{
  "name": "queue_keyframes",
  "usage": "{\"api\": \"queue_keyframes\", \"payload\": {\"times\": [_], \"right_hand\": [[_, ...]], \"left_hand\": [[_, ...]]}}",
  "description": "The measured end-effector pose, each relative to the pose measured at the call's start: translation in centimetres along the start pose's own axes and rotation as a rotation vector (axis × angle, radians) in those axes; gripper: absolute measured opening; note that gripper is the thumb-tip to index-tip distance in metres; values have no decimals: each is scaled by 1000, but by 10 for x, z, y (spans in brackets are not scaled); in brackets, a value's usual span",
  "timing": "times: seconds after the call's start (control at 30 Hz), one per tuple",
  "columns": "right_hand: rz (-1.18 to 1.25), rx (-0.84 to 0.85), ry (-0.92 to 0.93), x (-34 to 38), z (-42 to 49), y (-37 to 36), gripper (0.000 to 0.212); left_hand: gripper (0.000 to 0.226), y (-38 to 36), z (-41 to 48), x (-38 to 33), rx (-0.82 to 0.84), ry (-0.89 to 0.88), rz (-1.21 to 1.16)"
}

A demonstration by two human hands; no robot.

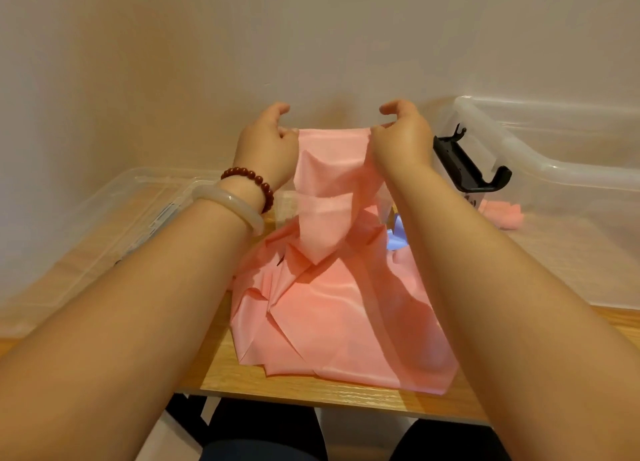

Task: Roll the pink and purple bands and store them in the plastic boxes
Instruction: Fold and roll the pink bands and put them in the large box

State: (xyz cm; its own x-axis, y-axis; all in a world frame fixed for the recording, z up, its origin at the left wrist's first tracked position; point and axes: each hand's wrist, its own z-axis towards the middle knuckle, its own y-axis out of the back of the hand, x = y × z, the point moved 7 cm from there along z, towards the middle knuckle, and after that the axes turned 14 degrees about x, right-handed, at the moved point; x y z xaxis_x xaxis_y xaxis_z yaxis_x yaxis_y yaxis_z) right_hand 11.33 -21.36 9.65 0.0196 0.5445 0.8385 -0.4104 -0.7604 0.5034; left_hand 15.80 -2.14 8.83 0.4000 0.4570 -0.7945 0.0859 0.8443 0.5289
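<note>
2 bare forearms (180,287) reach forward from the bottom edge over 2 dark-clad knees (263,433) and the front edge of the wooden tabletop (311,393). The heap of pink bands (339,325) lies in the middle of the tabletop, its lower corner almost at that front edge; how many bands are in the heap cannot be told. A strip of bare wood shows in front of the heap and to its left. The left hand (266,145) and the right hand (401,142) hold 1 pink band (329,183) up above the heap. Each hand pinches 1 top corner between thumb and curled fingers (280,109), and the band hangs down between them to touch the heap. 1 purple band (398,235) peeks out at the heap's right side, just beside the right forearm. 2 clear boxes flank the heap, with the wall (311,45) close behind. The left plastic box (104,211) lies low at the left; its contents cannot be made out. The right plastic box (554,169) holds several pink rolls (502,214). 1 black bracket (464,162) is at its left wall; whether it is inside or clipped on cannot be told. The left wrist wears 1 bead bracelet (252,180) and 1 pale bangle (225,201).
</note>
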Motion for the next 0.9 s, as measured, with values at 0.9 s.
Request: {"api": "queue_keyframes", "payload": {"times": [0.9], "right_hand": [[350, -71, -20, -70, -71, -29, 37]], "left_hand": [[16, -47, -64, 48, 58, 160, -464]]}}
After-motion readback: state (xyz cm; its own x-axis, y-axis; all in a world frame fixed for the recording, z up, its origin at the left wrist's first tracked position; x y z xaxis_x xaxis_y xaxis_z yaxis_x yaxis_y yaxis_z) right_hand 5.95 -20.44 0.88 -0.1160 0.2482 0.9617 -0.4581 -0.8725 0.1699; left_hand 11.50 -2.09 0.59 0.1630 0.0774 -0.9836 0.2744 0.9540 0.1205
